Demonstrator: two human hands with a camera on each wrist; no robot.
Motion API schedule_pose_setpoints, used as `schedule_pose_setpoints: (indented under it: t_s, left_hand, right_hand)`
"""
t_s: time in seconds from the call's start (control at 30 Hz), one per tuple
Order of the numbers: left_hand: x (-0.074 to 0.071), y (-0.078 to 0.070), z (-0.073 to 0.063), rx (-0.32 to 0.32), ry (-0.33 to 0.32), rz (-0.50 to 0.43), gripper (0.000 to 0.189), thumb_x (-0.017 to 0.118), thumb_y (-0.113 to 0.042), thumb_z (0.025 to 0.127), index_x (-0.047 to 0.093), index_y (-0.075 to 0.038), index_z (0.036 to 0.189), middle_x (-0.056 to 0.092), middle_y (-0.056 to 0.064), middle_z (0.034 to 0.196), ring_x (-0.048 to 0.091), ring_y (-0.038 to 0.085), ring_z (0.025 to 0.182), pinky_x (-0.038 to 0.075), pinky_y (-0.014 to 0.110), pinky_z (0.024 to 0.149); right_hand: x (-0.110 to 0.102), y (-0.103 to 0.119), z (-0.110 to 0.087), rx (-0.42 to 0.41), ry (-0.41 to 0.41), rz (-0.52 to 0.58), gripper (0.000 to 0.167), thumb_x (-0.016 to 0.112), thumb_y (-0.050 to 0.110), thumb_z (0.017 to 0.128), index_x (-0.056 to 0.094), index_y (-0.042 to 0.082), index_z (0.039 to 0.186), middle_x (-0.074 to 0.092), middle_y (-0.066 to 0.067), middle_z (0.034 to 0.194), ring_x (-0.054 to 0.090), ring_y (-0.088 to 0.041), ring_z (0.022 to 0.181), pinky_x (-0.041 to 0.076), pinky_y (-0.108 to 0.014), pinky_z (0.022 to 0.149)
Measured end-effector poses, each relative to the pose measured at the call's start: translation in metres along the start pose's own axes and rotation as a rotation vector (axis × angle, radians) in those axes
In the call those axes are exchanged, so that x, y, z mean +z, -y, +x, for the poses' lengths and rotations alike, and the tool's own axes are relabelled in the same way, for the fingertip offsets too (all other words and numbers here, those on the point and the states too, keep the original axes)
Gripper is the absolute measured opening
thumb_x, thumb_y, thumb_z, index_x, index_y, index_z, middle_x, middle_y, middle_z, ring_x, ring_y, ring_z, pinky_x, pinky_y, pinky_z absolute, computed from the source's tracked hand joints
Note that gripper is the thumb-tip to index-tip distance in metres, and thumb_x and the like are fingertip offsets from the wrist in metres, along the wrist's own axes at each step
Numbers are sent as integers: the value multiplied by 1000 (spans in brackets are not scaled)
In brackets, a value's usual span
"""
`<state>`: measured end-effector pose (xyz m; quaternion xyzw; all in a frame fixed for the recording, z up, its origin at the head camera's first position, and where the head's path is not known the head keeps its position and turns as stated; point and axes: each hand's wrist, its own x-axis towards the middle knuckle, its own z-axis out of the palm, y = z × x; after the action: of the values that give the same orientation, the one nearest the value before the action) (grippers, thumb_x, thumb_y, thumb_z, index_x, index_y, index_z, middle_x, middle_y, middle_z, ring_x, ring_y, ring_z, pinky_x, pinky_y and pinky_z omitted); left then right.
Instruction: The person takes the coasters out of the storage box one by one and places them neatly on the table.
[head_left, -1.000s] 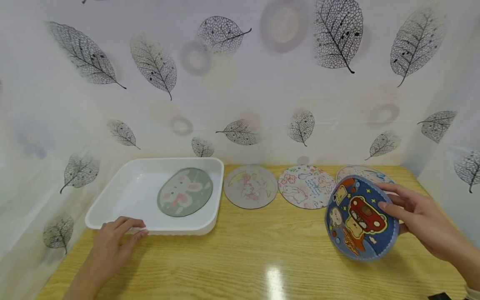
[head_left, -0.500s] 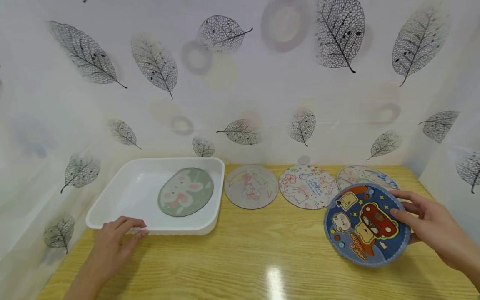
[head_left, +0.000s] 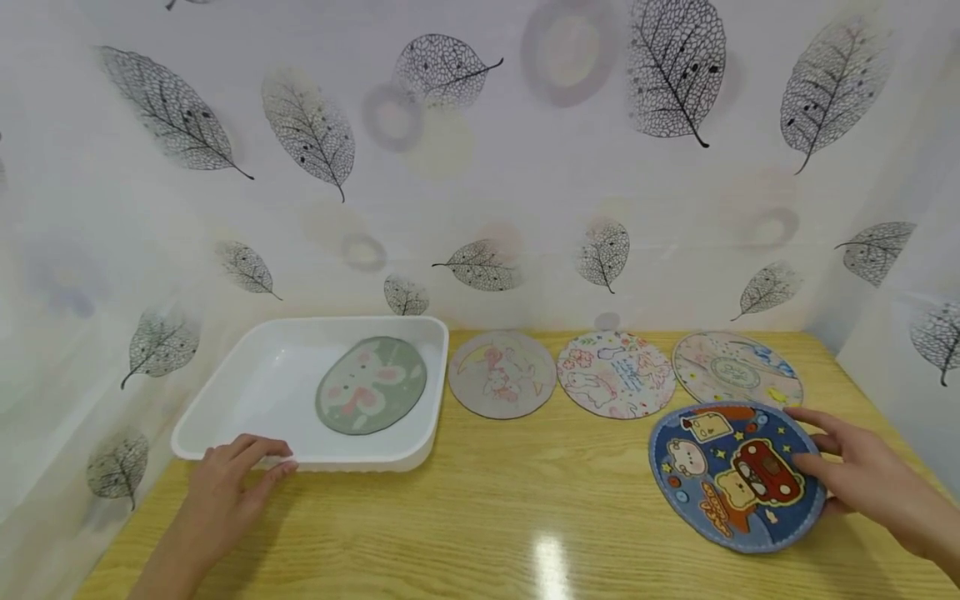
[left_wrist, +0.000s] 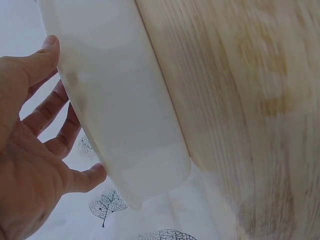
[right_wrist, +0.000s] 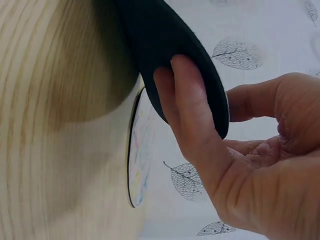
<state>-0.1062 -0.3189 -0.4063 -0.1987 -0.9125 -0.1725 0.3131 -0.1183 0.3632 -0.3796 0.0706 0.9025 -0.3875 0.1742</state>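
My right hand (head_left: 862,475) pinches the right edge of a round blue mouse pad (head_left: 750,533) with a cartoon bear and red car print. The thumb lies on its printed face, with fingers (right_wrist: 190,100) against the dark underside in the right wrist view. The pad is tilted just above the table. My left hand (head_left: 225,492) holds the near rim of a white tray (head_left: 360,461), fingers bent over the rim and thumb at its edge. Inside the tray, a green rabbit mouse pad (head_left: 367,387) lies toward the right side.
Along the back of the wooden table (head_left: 510,500) lie a grey-pink round pad (head_left: 502,375), a white floral pad (head_left: 615,375) and a beige patterned pad (head_left: 738,367). A leaf-printed curtain (head_left: 510,192) stands behind and at both sides.
My right hand has lowered the blue mouse pad toward the near right and tipped it flatter, uncovering the beige pad behind it. The left hand and tray have stayed put.
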Motion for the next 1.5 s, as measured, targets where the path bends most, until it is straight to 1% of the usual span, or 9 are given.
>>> schedule_pose_setpoints:
  t_s: [0.1, 0.23, 0.37, 0.5, 0.8, 1.03, 1.27, 1.37, 1.5]
  left_hand:
    - [0, 0, 0, 0, 1, -1, 33, 88, 0, 65, 75, -14, 92, 72, -4, 90, 64, 21, 75, 39, 30, 69]
    - [0, -1, 1, -8, 6, 6, 33, 89, -1, 65, 75, -14, 92, 72, -4, 90, 65, 22, 75, 40, 30, 70]
    - [1, -1, 0, -18, 13, 15, 33, 89, -1, 65, 75, -15, 91, 72, -4, 90, 65, 22, 75, 41, 32, 69]
    - [0, -1, 1, -20, 14, 14, 32, 89, -1, 66, 75, -14, 91, 72, -4, 89, 64, 22, 74, 42, 34, 67]
    - [0, 0, -1, -24, 10, 9, 33, 89, -1, 66, 75, -15, 91, 71, -4, 89, 64, 22, 75, 38, 31, 68]
    - [0, -1, 0, -27, 13, 8, 32, 89, -1, 66, 75, -15, 92, 72, -5, 90, 64, 21, 75, 38, 31, 68]
    - [-1, -1, -1, -31, 14, 7, 32, 89, -1, 67, 75, -15, 92, 71, -4, 90, 63, 22, 75, 36, 31, 68]
    - [-1, -1, -1, -35, 17, 10, 31, 89, -2, 67, 75, -15, 92, 71, -4, 90, 63, 22, 75, 35, 30, 69]
    - [-1, -2, -2, -52, 29, 14, 31, 89, -2, 68, 75, -16, 92, 72, -4, 91, 63, 21, 76, 35, 30, 69]
  right_hand:
    - [0, -5, 3, 21, 31, 11, 63, 40, 7, 108, 3, -15, 155, 42, -50, 136, 73, -22, 84, 61, -39, 62]
    - [3, -13, 7, 41, 60, 88, 61, 37, 4, 108, 1, -16, 153, 44, -51, 133, 75, -24, 84, 62, -41, 65]
    - [9, -19, 10, 85, 102, 180, 64, 35, 1, 107, -8, -18, 150, 34, -54, 137, 75, -25, 88, 63, -43, 71]
    - [15, -22, 13, 121, 131, 242, 71, 38, 2, 106, -14, -17, 150, 27, -56, 138, 75, -24, 87, 63, -42, 73]
    - [22, -26, 17, 107, 157, 370, 70, 38, 1, 106, -12, -17, 152, 33, -53, 138, 74, -25, 95, 63, -43, 79]
    - [26, -27, 21, 93, 119, 351, 70, 39, 0, 104, -8, -18, 152, 30, -53, 142, 72, -21, 97, 63, -41, 80]
    - [27, -24, 22, 69, 99, 320, 69, 39, -1, 104, -6, -18, 153, 34, -51, 142, 73, -19, 95, 63, -40, 78]
    - [27, -21, 21, 67, 83, 257, 67, 40, 0, 104, -2, -18, 153, 34, -51, 142, 73, -18, 92, 63, -39, 74]
    - [28, -18, 21, 86, 66, 144, 67, 44, 3, 103, 5, -18, 153, 36, -51, 141, 71, -22, 96, 62, -38, 73]
